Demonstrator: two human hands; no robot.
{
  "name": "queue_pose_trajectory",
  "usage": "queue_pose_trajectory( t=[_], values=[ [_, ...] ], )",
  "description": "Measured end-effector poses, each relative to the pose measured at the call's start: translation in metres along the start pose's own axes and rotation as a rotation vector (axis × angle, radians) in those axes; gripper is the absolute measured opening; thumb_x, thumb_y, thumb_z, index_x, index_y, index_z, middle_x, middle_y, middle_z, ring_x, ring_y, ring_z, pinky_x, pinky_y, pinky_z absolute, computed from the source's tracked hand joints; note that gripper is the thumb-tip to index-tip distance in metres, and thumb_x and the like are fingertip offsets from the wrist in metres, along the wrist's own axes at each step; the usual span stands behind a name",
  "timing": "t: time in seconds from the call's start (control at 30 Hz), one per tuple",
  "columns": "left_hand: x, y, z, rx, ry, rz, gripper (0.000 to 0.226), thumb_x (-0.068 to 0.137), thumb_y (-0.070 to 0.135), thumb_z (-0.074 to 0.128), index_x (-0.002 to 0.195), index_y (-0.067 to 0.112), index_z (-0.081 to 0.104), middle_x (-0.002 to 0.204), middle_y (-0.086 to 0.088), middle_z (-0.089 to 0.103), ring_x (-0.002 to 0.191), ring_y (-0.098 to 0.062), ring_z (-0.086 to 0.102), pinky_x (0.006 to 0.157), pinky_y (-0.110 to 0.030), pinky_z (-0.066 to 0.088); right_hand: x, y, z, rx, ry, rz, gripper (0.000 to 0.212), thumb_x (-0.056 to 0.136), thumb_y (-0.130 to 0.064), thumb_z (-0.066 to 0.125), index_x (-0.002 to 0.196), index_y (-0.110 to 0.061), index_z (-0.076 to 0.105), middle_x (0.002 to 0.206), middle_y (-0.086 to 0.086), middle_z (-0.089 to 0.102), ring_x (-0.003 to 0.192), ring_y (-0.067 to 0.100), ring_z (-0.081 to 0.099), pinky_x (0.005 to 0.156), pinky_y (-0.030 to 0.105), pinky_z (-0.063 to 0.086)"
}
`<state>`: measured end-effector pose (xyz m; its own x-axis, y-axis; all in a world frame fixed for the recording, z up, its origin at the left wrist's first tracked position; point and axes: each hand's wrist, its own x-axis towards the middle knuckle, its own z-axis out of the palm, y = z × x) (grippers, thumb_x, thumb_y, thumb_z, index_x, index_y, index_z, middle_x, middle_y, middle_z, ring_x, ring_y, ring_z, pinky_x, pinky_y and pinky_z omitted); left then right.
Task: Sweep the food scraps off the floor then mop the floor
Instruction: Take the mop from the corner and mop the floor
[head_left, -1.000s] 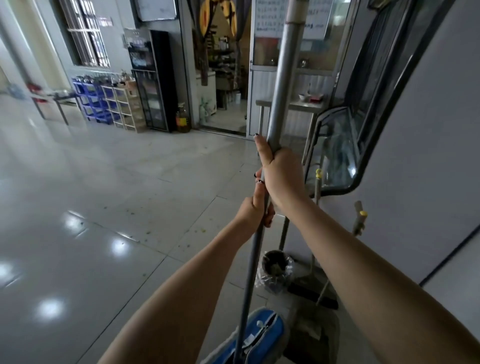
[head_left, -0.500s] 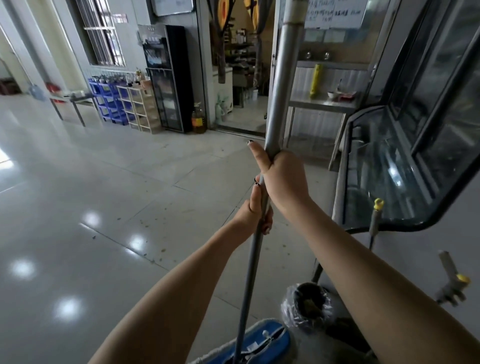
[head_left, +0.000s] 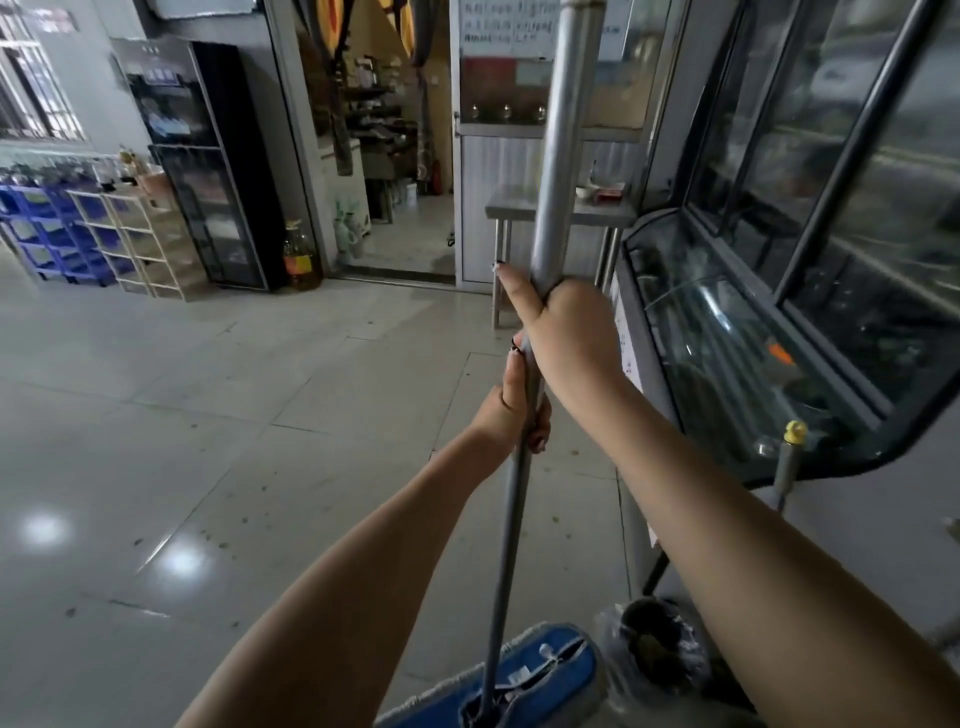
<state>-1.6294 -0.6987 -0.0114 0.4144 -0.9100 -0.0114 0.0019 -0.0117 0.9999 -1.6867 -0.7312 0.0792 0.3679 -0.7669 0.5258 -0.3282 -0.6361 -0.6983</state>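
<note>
A flat mop stands nearly upright in front of me. Its metal handle (head_left: 558, 171) runs from the top of the view down to a blue mop head (head_left: 540, 670) on the floor at the bottom. My right hand (head_left: 566, 332) grips the handle with the thumb pointing up along it. Just below, my left hand (head_left: 511, 410) holds the thinner part of the handle, fingers curled round it. Small dark food scraps (head_left: 249, 525) dot the glossy grey tiled floor (head_left: 218, 415).
A small bin lined with a plastic bag (head_left: 657, 649) sits right of the mop head. A glass display counter (head_left: 737, 353) fills the right side, with a yellow-capped tool handle (head_left: 792, 441) leaning by it. Ahead are a steel table (head_left: 519, 213), an open doorway, a black cabinet (head_left: 208, 171) and blue crates (head_left: 47, 234).
The view has shifted forward and to the right, bringing the doorway and display counter closer. Both hands keep the same hold on the mop handle.
</note>
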Motion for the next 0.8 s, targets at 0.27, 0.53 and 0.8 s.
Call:
queue_pose_trajectory(
  t=[0.27,0.53,0.8],
  values=[
    [0.110,0.004,-0.045,0.030,-0.118,0.075,0.075,0.095,0.057,0.004,0.056,0.006,0.044,0.037,-0.001,0.040,0.034,-0.017,0.039,0.040,-0.022,0.035,0.088,0.017,0.058,-0.033,0.076,0.018,0.053,0.085,-0.055,0.057,0.060,-0.009,0.059,0.054,0.006,0.065,0.050,0.019,0.064,0.052,0.033,0.054],
    [0.260,0.006,-0.076,0.025,-0.127,0.023,0.071,0.095,0.055,0.004,0.052,0.010,0.038,0.039,-0.001,0.037,0.034,-0.015,0.037,0.040,-0.021,0.033,0.224,0.080,0.129,-0.031,0.062,-0.019,0.045,0.082,-0.046,0.067,0.060,-0.007,0.062,0.054,0.006,0.065,0.050,0.020,0.065,0.049,0.029,0.054],
    [0.402,0.026,-0.116,-0.021,-0.134,0.007,0.070,0.094,0.055,0.001,0.053,0.011,0.036,0.036,0.000,0.035,0.031,-0.014,0.036,0.040,-0.020,0.031,0.356,0.107,0.194,-0.029,0.022,-0.081,0.043,0.072,-0.047,0.075,0.053,-0.028,0.042,0.049,-0.015,0.049,0.046,0.000,0.051,0.038,0.005,0.034]
  ],
)
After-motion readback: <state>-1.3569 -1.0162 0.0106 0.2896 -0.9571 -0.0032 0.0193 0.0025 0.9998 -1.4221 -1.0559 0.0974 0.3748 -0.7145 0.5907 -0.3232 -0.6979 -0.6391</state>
